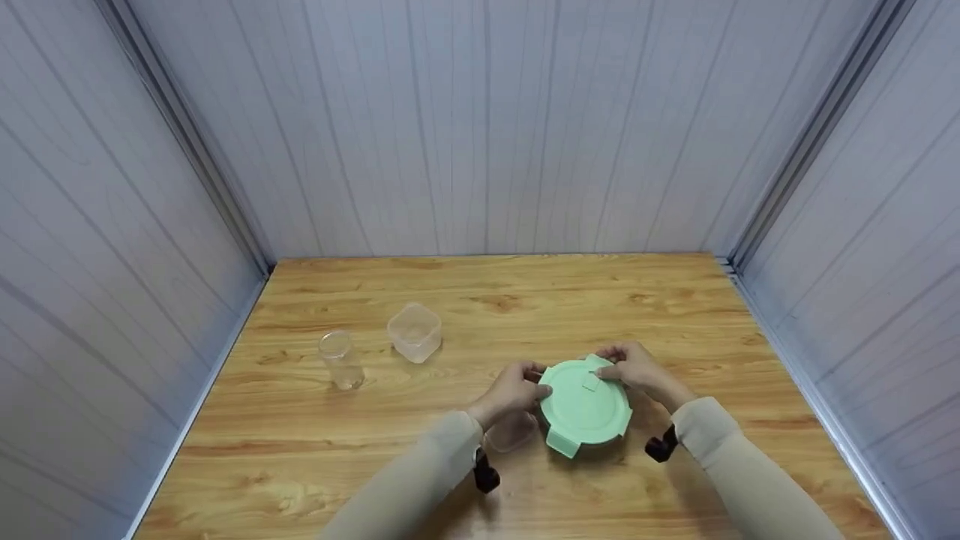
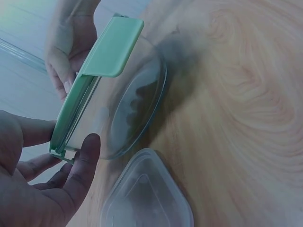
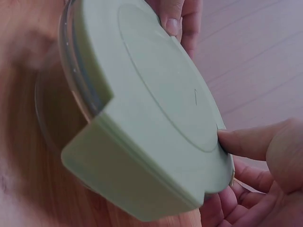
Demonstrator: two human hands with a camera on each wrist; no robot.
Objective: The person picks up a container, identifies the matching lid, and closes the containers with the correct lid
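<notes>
A round glass food container (image 2: 137, 106) stands on the wooden table, covered by a light green lid (image 1: 581, 412) with flaps around its rim. My left hand (image 1: 511, 391) grips the lid's left edge, thumb on top and fingers at a flap that hangs there. On the far right edge, my right hand (image 1: 637, 369) pinches the lid, its thumb pressing the top and its other fingers below the rim. In the right wrist view, a wide flap (image 3: 128, 170) slants down over the near side. The fingers under the rim are partly hidden.
A flat translucent plastic lid (image 2: 147, 198) lies beside the container, below my left wrist. Farther left are a translucent square tub (image 1: 415, 334) and a clear glass cup (image 1: 342, 361). Pale panel walls (image 1: 487, 135) enclose the table's back and sides.
</notes>
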